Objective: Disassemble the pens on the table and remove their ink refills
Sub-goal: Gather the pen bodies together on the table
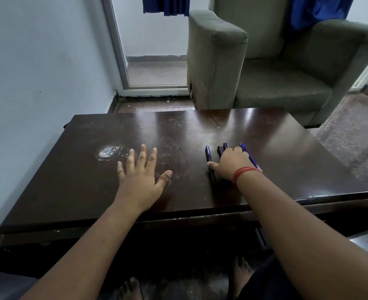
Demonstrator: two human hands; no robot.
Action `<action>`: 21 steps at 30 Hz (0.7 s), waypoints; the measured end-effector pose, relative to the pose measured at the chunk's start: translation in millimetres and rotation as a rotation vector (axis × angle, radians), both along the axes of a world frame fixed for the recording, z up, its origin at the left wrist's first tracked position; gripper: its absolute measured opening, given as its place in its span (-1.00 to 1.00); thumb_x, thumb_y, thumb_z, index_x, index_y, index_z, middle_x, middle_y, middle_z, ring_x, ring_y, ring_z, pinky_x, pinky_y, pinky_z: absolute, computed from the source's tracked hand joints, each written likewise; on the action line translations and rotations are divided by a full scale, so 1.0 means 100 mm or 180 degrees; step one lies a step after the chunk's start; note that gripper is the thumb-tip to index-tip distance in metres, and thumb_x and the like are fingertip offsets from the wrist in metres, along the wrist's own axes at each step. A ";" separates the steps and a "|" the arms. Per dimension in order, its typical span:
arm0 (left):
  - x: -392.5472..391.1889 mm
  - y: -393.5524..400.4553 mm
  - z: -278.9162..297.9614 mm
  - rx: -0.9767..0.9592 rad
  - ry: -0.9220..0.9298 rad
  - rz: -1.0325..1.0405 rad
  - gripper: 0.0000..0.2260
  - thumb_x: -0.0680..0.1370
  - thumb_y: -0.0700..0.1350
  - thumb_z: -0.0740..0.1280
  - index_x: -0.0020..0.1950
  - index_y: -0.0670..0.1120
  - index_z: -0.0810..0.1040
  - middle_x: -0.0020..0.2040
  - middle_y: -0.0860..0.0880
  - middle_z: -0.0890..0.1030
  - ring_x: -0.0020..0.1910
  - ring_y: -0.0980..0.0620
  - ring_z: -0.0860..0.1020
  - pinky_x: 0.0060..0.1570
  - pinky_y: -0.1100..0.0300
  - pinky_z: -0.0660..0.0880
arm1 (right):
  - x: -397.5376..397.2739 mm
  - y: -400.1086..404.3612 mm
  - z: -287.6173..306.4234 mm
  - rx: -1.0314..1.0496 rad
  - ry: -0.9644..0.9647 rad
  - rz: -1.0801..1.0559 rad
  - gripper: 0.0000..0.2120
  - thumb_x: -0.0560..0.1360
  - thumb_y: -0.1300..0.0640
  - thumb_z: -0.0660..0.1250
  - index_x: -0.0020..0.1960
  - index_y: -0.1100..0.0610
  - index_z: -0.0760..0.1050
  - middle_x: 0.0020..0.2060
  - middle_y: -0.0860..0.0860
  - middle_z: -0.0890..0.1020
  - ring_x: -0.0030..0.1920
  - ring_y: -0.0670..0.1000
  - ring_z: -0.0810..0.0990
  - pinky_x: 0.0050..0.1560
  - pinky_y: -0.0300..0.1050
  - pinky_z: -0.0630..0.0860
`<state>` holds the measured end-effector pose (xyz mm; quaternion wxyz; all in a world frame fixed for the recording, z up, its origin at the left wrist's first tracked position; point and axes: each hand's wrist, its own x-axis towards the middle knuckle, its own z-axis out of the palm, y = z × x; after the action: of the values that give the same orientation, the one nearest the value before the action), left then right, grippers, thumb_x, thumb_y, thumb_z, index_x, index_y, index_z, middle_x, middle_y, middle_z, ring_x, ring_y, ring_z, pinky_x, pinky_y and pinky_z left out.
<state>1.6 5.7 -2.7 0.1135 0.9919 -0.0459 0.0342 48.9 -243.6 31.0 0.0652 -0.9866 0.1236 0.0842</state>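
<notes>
Several dark and blue pens lie side by side on the dark wooden table [200, 131], right of centre. One dark blue pen [209, 158] lies apart on the left of the group. My right hand [230, 164] rests palm down over the pens, its thumb touching the dark blue pen. Black pen tips [222, 147] poke out past my fingers, and a lighter blue pen [249, 155] shows along the hand's right side. I cannot tell whether the fingers grip any pen. My left hand [141, 172] lies flat on the table with fingers spread, holding nothing.
A whitish round stain [108, 151] marks the tabletop left of my left hand. A grey-green armchair [276, 68] stands just behind the table's far edge. A glass door [154, 50] and pale wall are at the back left. My bare feet are under the table.
</notes>
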 end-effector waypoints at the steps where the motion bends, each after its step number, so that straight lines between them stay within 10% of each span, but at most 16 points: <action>1: 0.01 0.00 0.00 -0.0024 0.0036 0.0027 -0.18 0.43 0.49 -0.31 0.62 0.15 -0.21 0.64 0.03 -0.26 0.60 -0.09 -0.28 0.51 -0.26 -0.24 | 0.00 0.05 -0.01 0.0004 -0.0033 -0.0003 -0.21 0.50 -0.31 0.26 0.43 0.29 0.26 0.33 0.25 0.37 0.33 0.26 0.37 0.29 0.07 0.37; 8: 0.07 -0.02 0.00 -0.0112 0.0179 0.0129 -0.20 0.45 0.48 -0.29 0.63 0.14 -0.18 0.64 0.03 -0.24 0.60 -0.09 -0.27 0.50 -0.27 -0.24 | 0.04 0.52 -0.04 0.0272 -0.0036 0.0084 -0.55 0.57 0.13 0.31 0.39 0.25 0.31 0.28 0.23 0.38 0.25 0.22 0.48 0.23 0.11 0.50; 21: 0.11 0.30 0.04 0.0074 0.0639 0.0479 -0.47 0.68 0.06 -0.01 0.64 0.07 -0.06 0.65 0.01 -0.19 0.59 -0.17 -0.29 0.47 -0.36 -0.24 | -0.03 1.64 -0.13 0.0945 -0.0520 0.1027 -0.58 0.56 0.07 0.34 0.30 0.23 0.30 0.19 0.24 0.44 0.17 0.29 0.54 0.10 0.09 0.50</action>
<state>13.1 35.8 1.0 0.1031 0.9922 0.0399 -0.0574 46.1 -79.4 17.8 0.2052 -0.9767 -0.0551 0.0306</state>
